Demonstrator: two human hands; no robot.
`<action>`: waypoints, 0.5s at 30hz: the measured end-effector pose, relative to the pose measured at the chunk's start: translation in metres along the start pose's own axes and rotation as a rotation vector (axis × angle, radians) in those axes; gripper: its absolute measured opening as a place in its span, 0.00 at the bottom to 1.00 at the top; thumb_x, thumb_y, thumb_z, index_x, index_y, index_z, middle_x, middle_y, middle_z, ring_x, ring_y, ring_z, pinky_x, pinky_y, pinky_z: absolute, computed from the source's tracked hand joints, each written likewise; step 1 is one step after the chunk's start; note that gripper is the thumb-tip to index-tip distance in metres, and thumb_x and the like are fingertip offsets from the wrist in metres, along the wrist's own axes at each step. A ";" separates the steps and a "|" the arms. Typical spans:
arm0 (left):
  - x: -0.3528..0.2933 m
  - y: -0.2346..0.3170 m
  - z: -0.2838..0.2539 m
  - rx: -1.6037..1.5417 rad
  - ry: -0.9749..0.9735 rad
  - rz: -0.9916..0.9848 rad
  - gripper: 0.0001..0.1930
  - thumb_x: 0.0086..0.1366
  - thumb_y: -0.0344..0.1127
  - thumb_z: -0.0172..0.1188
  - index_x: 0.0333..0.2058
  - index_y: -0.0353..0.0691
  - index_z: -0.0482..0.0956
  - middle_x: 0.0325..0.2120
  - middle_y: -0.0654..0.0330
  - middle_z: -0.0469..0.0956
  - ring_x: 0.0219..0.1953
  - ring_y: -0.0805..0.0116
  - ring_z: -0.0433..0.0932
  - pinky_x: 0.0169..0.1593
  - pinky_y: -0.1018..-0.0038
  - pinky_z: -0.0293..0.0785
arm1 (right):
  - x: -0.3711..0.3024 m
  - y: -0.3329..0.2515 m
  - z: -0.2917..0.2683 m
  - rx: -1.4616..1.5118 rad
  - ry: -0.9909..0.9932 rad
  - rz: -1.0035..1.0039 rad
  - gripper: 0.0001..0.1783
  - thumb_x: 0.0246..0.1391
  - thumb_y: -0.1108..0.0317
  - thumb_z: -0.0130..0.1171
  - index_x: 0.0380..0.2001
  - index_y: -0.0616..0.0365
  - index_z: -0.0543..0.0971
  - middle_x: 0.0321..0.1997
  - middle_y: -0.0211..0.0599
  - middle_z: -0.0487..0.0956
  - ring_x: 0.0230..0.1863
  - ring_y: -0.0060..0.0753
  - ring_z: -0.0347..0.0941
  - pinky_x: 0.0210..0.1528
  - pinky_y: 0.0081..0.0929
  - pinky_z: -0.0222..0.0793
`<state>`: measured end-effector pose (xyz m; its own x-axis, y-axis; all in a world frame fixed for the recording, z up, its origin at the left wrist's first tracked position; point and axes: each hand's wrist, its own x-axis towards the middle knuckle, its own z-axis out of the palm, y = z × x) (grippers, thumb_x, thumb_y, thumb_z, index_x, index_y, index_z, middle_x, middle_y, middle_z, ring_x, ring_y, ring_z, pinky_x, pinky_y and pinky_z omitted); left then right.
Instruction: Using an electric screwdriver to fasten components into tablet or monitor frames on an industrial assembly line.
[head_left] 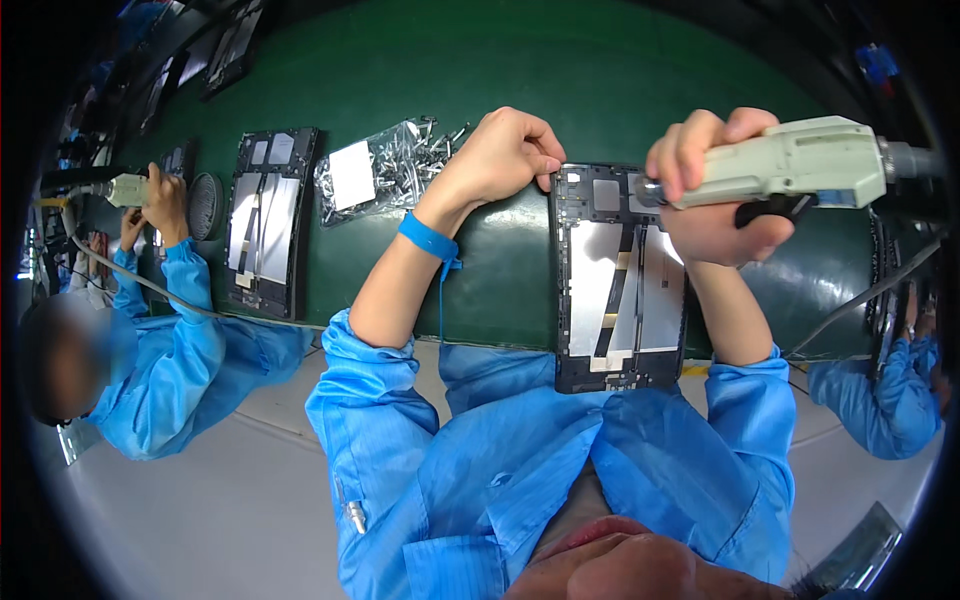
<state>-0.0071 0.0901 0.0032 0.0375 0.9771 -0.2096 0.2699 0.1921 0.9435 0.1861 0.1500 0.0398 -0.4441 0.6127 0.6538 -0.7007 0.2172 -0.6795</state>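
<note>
In front of me lies an opened tablet, its black frame holding silver panels and dark ribbon cables; its near end reaches the table's edge. My left hand, with a blue strap on the wrist, is at its far left corner. Its thumb and fingers are pinched together, and whatever is between them is too small to see. My right hand is wrapped round a pale green electric screwdriver. The tool lies nearly level, its nose pointing left above the tablet's far right part. Its tip is hard to make out.
A clear bag of small metal parts with a white label sits left of my left arm. Another opened tablet lies beyond it. At far left a co-worker's hand holds a similar screwdriver. A grey cable runs at right.
</note>
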 end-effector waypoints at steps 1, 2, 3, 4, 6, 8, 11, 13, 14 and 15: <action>0.002 -0.001 0.000 -0.014 -0.002 0.004 0.01 0.56 0.18 0.57 0.28 0.25 0.77 0.20 0.57 0.78 0.23 0.74 0.78 0.30 0.79 0.73 | -0.001 0.008 0.004 0.009 0.010 0.006 0.44 0.41 0.22 0.52 0.43 0.51 0.60 0.25 0.29 0.66 0.22 0.21 0.65 0.30 0.24 0.64; 0.003 -0.004 0.000 -0.005 -0.013 0.012 0.02 0.56 0.18 0.57 0.28 0.26 0.77 0.20 0.57 0.78 0.24 0.74 0.78 0.31 0.79 0.73 | -0.002 0.018 0.010 -0.004 0.023 0.011 0.44 0.41 0.24 0.53 0.44 0.52 0.59 0.25 0.29 0.66 0.22 0.21 0.65 0.30 0.23 0.64; 0.002 -0.007 0.000 0.005 -0.025 0.021 0.02 0.56 0.18 0.56 0.29 0.26 0.77 0.21 0.57 0.78 0.24 0.74 0.78 0.31 0.79 0.73 | -0.004 0.025 0.016 -0.042 0.076 0.056 0.44 0.41 0.24 0.55 0.43 0.51 0.59 0.25 0.30 0.66 0.22 0.22 0.65 0.30 0.23 0.64; 0.002 -0.008 0.000 -0.005 -0.026 0.025 0.02 0.56 0.18 0.56 0.29 0.26 0.77 0.21 0.57 0.78 0.24 0.74 0.78 0.31 0.79 0.73 | -0.005 0.030 0.021 -0.082 0.105 0.091 0.43 0.41 0.25 0.55 0.43 0.51 0.59 0.25 0.30 0.66 0.22 0.22 0.65 0.29 0.23 0.64; 0.003 -0.009 0.000 -0.041 0.001 0.083 0.05 0.50 0.17 0.56 0.27 0.26 0.79 0.20 0.53 0.79 0.22 0.71 0.79 0.30 0.75 0.75 | -0.007 0.042 0.024 -0.138 0.126 0.127 0.42 0.41 0.27 0.57 0.42 0.50 0.58 0.24 0.31 0.67 0.21 0.22 0.64 0.28 0.23 0.65; 0.003 -0.009 -0.001 -0.033 -0.020 0.094 0.04 0.50 0.17 0.56 0.26 0.26 0.79 0.20 0.54 0.79 0.22 0.71 0.79 0.29 0.75 0.75 | -0.008 0.051 0.025 -0.165 0.133 0.119 0.41 0.42 0.27 0.57 0.42 0.50 0.58 0.24 0.31 0.66 0.20 0.22 0.64 0.28 0.23 0.65; 0.005 -0.012 -0.005 -0.043 -0.080 0.094 0.03 0.53 0.17 0.57 0.27 0.27 0.78 0.21 0.56 0.78 0.22 0.72 0.78 0.29 0.76 0.74 | -0.007 0.058 0.025 -0.203 0.147 0.093 0.40 0.43 0.27 0.55 0.41 0.50 0.58 0.23 0.31 0.66 0.20 0.22 0.64 0.26 0.22 0.64; 0.008 -0.015 -0.007 -0.067 -0.120 0.085 0.01 0.55 0.18 0.57 0.28 0.27 0.76 0.22 0.58 0.77 0.23 0.73 0.77 0.30 0.78 0.73 | -0.007 0.060 0.022 -0.217 0.166 0.075 0.40 0.44 0.27 0.54 0.41 0.50 0.58 0.22 0.31 0.66 0.19 0.22 0.63 0.26 0.22 0.64; 0.009 -0.018 -0.008 -0.087 -0.134 0.084 0.01 0.55 0.18 0.58 0.28 0.27 0.76 0.22 0.57 0.77 0.23 0.73 0.77 0.30 0.78 0.73 | -0.007 0.061 0.023 -0.220 0.165 0.077 0.40 0.44 0.27 0.54 0.41 0.50 0.58 0.22 0.31 0.66 0.19 0.22 0.63 0.26 0.22 0.64; 0.010 -0.019 -0.008 -0.107 -0.147 0.083 0.02 0.55 0.18 0.58 0.28 0.27 0.76 0.22 0.57 0.77 0.23 0.73 0.77 0.30 0.78 0.73 | -0.008 0.061 0.023 -0.228 0.172 0.085 0.39 0.44 0.27 0.54 0.41 0.50 0.58 0.22 0.31 0.66 0.19 0.22 0.63 0.25 0.22 0.64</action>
<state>-0.0196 0.0969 -0.0149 0.1977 0.9674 -0.1582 0.1568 0.1281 0.9793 0.1339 0.1407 0.0012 -0.3807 0.7516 0.5387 -0.5131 0.3130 -0.7993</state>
